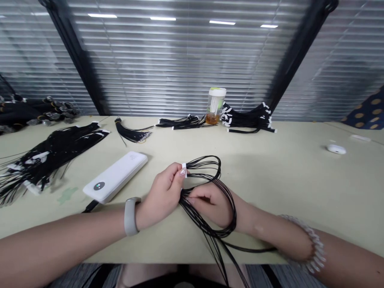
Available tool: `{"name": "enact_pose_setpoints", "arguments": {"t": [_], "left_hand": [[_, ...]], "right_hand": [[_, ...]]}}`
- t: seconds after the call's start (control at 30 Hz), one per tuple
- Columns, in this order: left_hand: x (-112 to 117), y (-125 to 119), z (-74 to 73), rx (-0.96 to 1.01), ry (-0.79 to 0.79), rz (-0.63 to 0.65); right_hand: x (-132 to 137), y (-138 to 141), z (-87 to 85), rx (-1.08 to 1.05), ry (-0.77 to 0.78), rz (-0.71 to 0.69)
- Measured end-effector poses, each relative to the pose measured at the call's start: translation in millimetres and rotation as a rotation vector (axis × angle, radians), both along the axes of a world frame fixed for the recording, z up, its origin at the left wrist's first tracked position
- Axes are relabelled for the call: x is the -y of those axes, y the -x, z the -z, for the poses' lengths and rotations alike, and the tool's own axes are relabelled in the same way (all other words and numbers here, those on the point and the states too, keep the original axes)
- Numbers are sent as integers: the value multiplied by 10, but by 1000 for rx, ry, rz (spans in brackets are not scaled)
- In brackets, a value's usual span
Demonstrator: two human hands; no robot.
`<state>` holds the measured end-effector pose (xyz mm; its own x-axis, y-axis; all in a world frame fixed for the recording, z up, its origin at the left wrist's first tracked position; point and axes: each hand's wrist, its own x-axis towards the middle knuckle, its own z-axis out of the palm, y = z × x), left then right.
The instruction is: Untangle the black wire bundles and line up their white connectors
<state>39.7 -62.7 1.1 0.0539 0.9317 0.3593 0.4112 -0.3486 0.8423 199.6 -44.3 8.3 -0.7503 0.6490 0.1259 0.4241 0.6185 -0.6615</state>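
Thin black cables [224, 188] form a looped bundle over the front middle of the table, their loose ends hanging past its edge. My left hand [165, 192] is closed on the bundle, thumb on top beside a white connector [184, 170]. Just to the right, my right hand [212, 203] reaches through the loops, thumb and fingers pinched on the cables close to the left hand. Its fingertips are partly hidden by the strands. A grey band [131, 216] sits on the left wrist, and a clear coiled bracelet [312, 244] on the right forearm.
A white power bank [115, 177] lies left of the hands. Black cable bundles [51, 152] cover the far left. More cable bundles [247, 118] and a tea bottle [215, 106] stand along the back by the blinds. A white earbud case [336, 149] lies right.
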Motion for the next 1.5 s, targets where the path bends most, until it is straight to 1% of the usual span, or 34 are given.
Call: {"name": "enact_pose_setpoints", "arguments": {"t": [0.17, 0.3, 0.4, 0.53, 0.6, 0.7, 0.73, 0.8, 0.87, 0.9, 0.93, 1.03, 1.1, 1.13, 1.17, 1.2, 1.27, 1.33, 1.43, 1.5], "left_hand": [[3, -5, -3, -13, 4, 5], [6, -12, -17, -20, 6, 22], [4, -18, -26, -12, 22, 18], [-1, -20, -8, 15, 44, 7], [-5, -17, 5, 24, 38, 6], [-18, -13, 9, 42, 36, -1], [-24, -12, 4, 48, 43, -12], [-37, -11, -10, 57, 62, -46], [-47, -9, -22, 58, 79, -71], [-50, -8, -24, 58, 84, -71], [-51, -6, -24, 60, 86, -64], [-48, 2, -11, 58, 79, -32], [-43, 8, 3, 55, 68, -15], [-40, 10, 10, 52, 61, -7], [-37, 13, 17, 50, 56, 1], [-35, 15, 23, 51, 52, 8], [-32, 17, 30, 56, 50, 27], [-31, 15, 29, 69, 63, 44], [-33, 9, 11, 90, 89, 52], [-35, 5, -8, 87, 99, 48]], "right_hand": [[24, 12, -28, 36, -61, 44], [35, 16, -47, 54, -87, 39], [49, -6, -90, 107, -150, 75], [46, -75, -182, 232, -279, 161], [17, -121, -249, 283, -314, 181], [-68, -208, -372, 257, -324, 208], [-105, -241, -410, 221, -333, 247], [-185, -305, -466, 95, -347, 388], [-263, -354, -491, -112, -306, 534], [-299, -369, -495, -240, -260, 578], [-331, -378, -495, -375, -195, 597], [-406, -375, -497, -783, 7, 589], [-430, -364, -504, -947, 87, 577], [-433, -360, -506, -962, 105, 563], [-429, -355, -505, -928, 114, 536], [-418, -349, -502, -849, 127, 496], [-378, -335, -489, -641, 156, 394], [-324, -316, -475, -469, 156, 322], [-248, -293, -472, -294, 63, 266], [-216, -284, -475, -192, 1, 203]]}}
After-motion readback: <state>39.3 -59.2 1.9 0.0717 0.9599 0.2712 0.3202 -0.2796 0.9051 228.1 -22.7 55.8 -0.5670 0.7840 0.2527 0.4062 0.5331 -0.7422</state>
